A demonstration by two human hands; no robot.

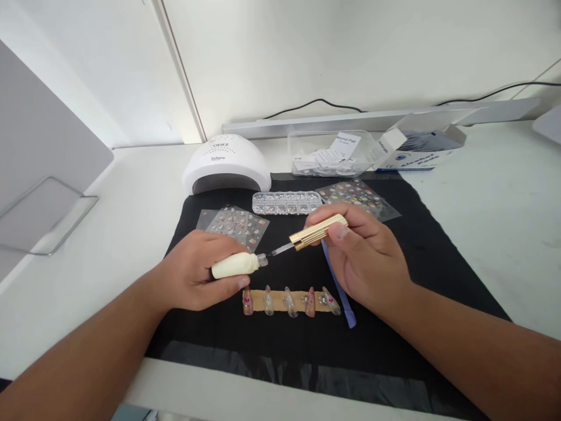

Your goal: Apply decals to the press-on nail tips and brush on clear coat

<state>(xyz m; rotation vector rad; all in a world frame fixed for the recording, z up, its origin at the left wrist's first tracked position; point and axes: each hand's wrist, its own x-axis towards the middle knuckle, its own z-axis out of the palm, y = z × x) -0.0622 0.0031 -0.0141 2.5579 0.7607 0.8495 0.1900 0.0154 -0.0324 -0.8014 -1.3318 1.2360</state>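
My left hand [197, 272] is closed round a cream nail polish bottle [234, 266], tilted so its clear neck points right. Between the fingers of my right hand [366, 251] is a polish brush with a ribbed gold cap [318, 232]. The bristle tip is right at the bottle's mouth; whether it touches the rim I cannot tell. Below both hands, several decorated false nails [290, 303] lie in a row on a tan strip [278, 301]. A blue-purple stick [346, 301], perhaps a nail file, lies partly hidden behind my right hand.
A white nail lamp [228, 161] stands at the back left of the black mat [210, 342]. Behind my hands are sticker sheets [245, 227] and a clear rhinestone case [287, 203]. A plastic tub [331, 169] of packets and an alcohol pad box [416, 158] stand at the back right.
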